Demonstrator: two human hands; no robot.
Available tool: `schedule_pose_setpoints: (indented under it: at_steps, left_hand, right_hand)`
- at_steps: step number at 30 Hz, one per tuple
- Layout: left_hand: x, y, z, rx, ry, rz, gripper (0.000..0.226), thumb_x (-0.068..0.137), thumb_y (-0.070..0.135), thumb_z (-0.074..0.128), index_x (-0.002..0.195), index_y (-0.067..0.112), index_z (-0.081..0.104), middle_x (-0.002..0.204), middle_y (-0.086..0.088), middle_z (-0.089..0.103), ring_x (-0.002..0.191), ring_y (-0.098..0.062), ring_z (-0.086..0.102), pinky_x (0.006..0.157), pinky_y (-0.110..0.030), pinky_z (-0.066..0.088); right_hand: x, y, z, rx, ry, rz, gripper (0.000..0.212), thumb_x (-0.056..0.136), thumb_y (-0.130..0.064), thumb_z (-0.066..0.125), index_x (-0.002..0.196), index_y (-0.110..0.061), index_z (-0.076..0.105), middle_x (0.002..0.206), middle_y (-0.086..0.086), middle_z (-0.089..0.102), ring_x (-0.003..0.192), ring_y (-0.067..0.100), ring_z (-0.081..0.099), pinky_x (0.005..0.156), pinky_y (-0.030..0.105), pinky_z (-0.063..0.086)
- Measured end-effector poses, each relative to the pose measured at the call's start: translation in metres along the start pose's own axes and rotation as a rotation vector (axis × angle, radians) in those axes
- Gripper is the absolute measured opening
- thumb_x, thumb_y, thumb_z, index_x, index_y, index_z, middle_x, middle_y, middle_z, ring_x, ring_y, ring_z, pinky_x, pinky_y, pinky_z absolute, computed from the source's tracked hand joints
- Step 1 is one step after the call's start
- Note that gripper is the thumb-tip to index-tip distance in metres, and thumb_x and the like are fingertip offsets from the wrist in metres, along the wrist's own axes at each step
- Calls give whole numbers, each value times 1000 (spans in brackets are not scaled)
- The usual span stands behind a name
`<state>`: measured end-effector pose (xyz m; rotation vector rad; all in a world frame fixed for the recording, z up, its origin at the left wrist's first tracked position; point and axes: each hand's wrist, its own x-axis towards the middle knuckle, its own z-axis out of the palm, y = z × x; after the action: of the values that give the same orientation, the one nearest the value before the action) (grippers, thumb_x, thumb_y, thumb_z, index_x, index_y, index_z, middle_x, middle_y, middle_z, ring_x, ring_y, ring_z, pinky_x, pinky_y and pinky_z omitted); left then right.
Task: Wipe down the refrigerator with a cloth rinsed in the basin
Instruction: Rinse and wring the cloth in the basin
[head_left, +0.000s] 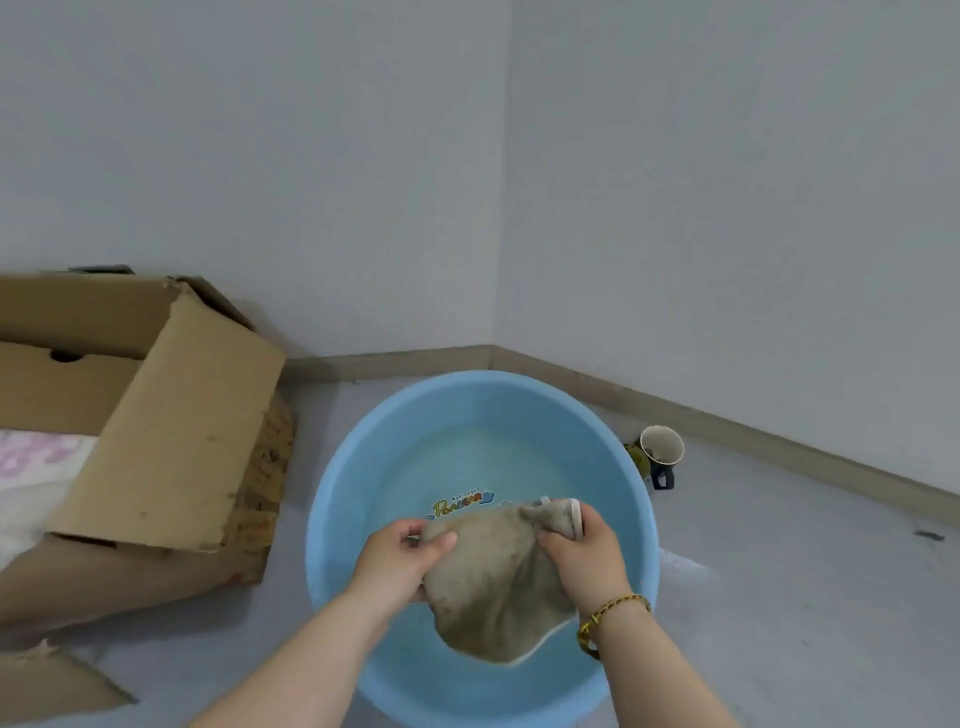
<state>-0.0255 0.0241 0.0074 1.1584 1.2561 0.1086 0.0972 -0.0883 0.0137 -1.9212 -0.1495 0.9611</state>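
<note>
While the blue basin (332, 499) holds water, left hand (400, 561) and right hand (582, 551) both grip the cloth (493, 587) above it

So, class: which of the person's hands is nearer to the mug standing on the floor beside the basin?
The right hand. It grips the cloth on the side of the basin where the mug stands. The left hand holds the cloth's opposite end, farther from the mug.

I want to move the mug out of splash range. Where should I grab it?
Take the mug by its dark handle, which sticks out on the near side, toward you. Come from the front right, since the basin crowds its left.
</note>
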Motion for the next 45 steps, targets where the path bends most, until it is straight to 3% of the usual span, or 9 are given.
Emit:
schedule_pose_setpoints:
  at_steps: [8,14,20,22,26,30,34,37,45]
  left_hand:
    - [141,-68,19,40,116,141,34,79,9,68,108,7,52,100,-15,55,87,-25,54,83,-31,44]
    - [165,-74,39,206,-68,275,44,82,6,63,122,12,46,96,-12,59,72,-18,54,56,-10,40]
    - [165,-75,20,397,-272,97,56,65,16,78,116,11,56,109,-9,58,89,-16,52,72,-21,41]
    - [161,-75,18,597,-341,67,44,70,19,77,109,10,59,101,-5,58,90,-17,54,72,-20,40]
    - [159,-82,17,954,-236,77,38,78,37,68,102,9,61,106,-6,61,103,-20,58,75,-19,39]
    - [164,-88,17,630,-92,35,28,73,31,74,71,12,54,86,-7,59,78,-20,55,68,-21,40]
    - [158,-75,24,-110,-108,12,33,79,21,69,103,0,62,101,-16,66,84,-19,67,80,-27,53]
    - [151,-60,31,-138,54,116,28,87,35,58,81,8,58,99,-12,63,98,-27,57,92,-34,44]
    - [96,-46,60,-70,70,410,44,96,33,38,65,8,55,70,-9,58,74,-24,52,69,-31,43]
  right_hand:
    - [106,64,46,-793,-180,13,51,87,-11,50,135,-13,32,114,5,51,114,23,47,92,24,39]
    - [135,71,74,-693,-180,-230,55,90,-34,55,137,-13,37,142,5,40,132,19,36,105,24,28]
    - [136,85,68,-695,-175,-53,8,87,-23,58,88,-17,54,84,-4,54,94,21,50,65,16,39]
    - [138,91,67,-745,-125,-55,30,88,-21,56,65,-22,37,67,-9,37,83,17,42,53,15,30]
    - [138,98,66,-874,-50,-11,28,90,-18,49,67,-18,33,75,0,46,87,20,45,70,22,33]
    - [132,99,69,-833,15,-2,12,92,-11,43,102,-9,49,118,13,56,106,27,52,85,26,40]
    - [120,88,69,-386,14,13,7,88,-6,48,88,-8,55,81,7,52,65,16,46,58,17,39]
    - [103,77,78,-67,102,-73,27,86,-8,53,62,-16,43,59,-1,41,52,10,36,36,9,29]
    - [86,59,102,-15,300,-304,40,94,-31,43,57,-17,36,58,-4,42,63,18,41,63,27,32]
